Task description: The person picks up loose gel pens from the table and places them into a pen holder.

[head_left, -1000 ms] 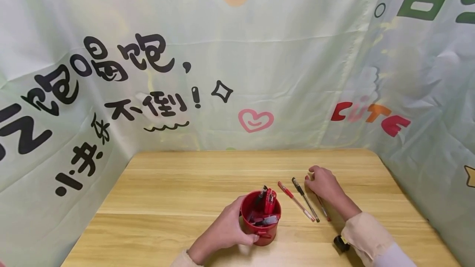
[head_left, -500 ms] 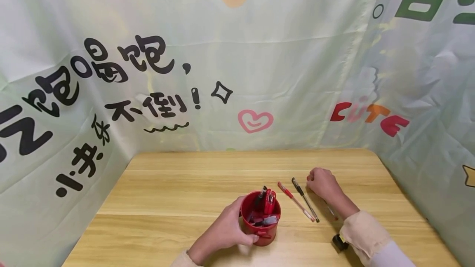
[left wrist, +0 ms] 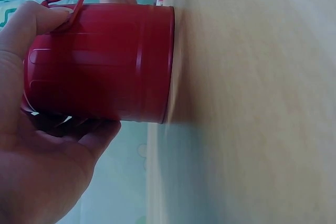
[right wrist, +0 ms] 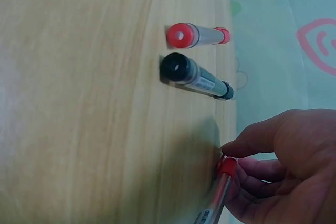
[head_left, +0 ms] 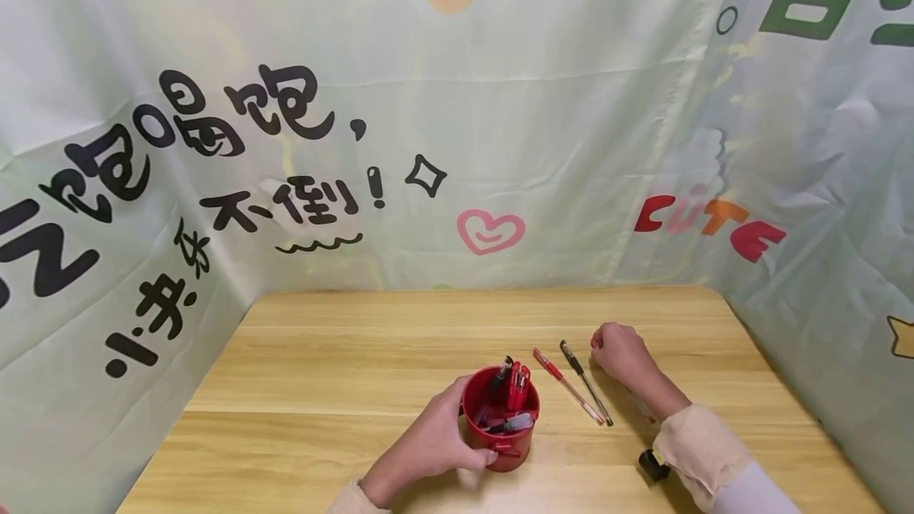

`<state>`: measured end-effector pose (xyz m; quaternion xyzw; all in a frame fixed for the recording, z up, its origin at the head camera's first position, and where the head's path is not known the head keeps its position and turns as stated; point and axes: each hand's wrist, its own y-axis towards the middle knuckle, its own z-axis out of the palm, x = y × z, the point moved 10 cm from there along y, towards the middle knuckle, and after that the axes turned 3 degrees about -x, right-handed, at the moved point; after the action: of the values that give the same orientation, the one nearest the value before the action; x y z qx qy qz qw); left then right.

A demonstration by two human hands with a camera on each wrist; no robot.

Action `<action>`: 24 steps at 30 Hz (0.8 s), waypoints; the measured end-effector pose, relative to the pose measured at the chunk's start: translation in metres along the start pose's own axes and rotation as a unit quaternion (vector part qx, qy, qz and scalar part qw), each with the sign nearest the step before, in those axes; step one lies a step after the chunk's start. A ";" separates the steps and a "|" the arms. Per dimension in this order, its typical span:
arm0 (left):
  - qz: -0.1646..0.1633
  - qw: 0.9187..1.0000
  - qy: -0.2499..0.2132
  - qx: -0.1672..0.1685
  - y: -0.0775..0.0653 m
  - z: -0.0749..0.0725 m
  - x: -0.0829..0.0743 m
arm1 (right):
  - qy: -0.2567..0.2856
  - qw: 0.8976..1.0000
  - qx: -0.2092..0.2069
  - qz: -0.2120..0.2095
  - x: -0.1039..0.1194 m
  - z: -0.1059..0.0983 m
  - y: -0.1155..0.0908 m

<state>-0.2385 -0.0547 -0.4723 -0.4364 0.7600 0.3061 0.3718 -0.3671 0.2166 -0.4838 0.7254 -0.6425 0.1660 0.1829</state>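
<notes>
Saw, at far left, creased pale-green cloth (head_left: 43, 117) printed with rounded black characters (head_left: 160, 304). Curled the left grip (head_left: 443, 431) firmly round a glossy red cup (left wrist: 100, 66), cylindrical, smooth-walled and banded near the base, touching its thin looped handle (left wrist: 82, 1). Found that cup upright on the wood-grained table (head_left: 321, 387), with slim red, black and translucent writing tools (head_left: 517, 391) leaning inside. Noted, just to its right, a red pen (head_left: 567, 385) and a black pen (head_left: 577, 370), both straight, round and clear-barrelled, lying nearly together at the near ends and fanned apart beyond. Pinched, in the right grip (head_left: 623, 349), the red end of a third pen (right wrist: 215, 203), slender and clear-barrelled, at the table. Spotted a small dark object (head_left: 651, 466), too indistinct to name, beside a soft beige cuff (head_left: 703, 446).
</notes>
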 end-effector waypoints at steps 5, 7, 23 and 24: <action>-0.002 1.000 0.000 0.002 0.001 0.000 -0.001 | 0.005 1.000 -0.002 -0.001 0.000 0.000 0.001; 0.000 1.000 0.000 0.003 0.001 0.000 -0.001 | 0.003 1.000 -0.005 -0.001 0.000 0.000 0.001; 0.003 1.000 -0.006 0.004 0.001 0.000 -0.002 | -0.007 0.997 -0.070 -0.029 0.016 -0.018 -0.004; 0.003 1.000 -0.006 0.004 0.001 0.000 -0.002 | -0.006 0.997 -0.071 -0.029 0.017 -0.019 -0.005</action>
<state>-0.2389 -0.0536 -0.4708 -0.4313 0.7600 0.3068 0.3770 -0.3602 0.2113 -0.4592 0.7298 -0.6326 0.1099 0.2348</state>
